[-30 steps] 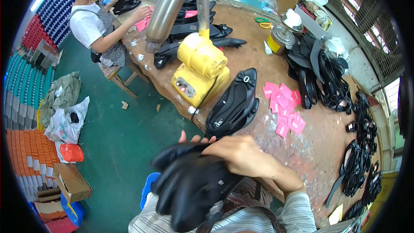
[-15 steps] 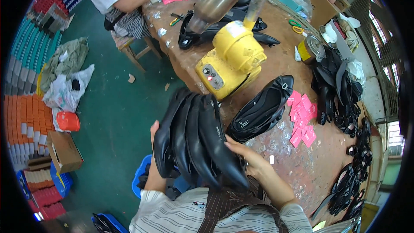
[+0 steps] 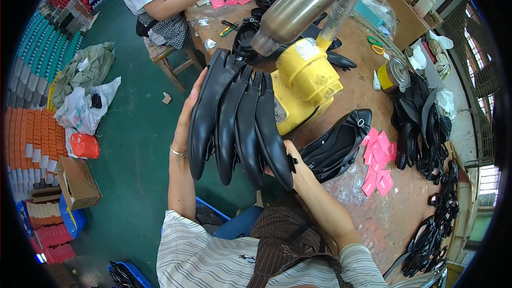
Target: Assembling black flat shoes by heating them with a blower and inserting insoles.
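Workbench point(image 3: 373, 218) edge behind black shoes point(image 3: 237, 122)

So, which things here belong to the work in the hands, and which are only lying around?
In hand:
- black shoe uppers, a stack of four, pressed between left hand and right hand
- yellow machine just behind the stack

Lying about:
- pink tags on the workbench
- scissors
- metal tin
- cardboard box on the floor

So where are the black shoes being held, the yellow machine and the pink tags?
black shoes point(image 3: 240, 122), head view, middle of the bunch.
yellow machine point(image 3: 309, 74), head view, its top housing.
pink tags point(image 3: 377, 154), head view, pile's centre.
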`<state>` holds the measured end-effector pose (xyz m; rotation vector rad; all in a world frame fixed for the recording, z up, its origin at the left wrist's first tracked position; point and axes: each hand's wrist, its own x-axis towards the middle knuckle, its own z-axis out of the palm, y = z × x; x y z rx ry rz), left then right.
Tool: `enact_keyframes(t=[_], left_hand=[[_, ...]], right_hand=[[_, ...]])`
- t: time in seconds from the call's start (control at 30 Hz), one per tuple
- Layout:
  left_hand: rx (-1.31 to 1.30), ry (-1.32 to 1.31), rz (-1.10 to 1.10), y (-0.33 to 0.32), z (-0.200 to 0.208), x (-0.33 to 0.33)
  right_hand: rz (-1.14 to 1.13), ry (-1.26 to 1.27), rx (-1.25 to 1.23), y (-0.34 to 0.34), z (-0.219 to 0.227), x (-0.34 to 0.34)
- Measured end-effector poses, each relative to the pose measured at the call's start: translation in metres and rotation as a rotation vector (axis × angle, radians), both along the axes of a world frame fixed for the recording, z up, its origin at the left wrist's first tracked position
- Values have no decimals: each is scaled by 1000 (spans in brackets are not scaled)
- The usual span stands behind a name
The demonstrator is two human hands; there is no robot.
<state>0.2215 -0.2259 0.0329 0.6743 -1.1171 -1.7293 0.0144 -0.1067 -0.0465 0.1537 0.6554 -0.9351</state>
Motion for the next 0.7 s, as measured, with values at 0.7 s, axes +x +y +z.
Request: enact_keyframes(t=[0.7], left_hand=[[-34,-259,54,45,-75,46]], right_hand=[[235,1587,-739,-3,86,39]])
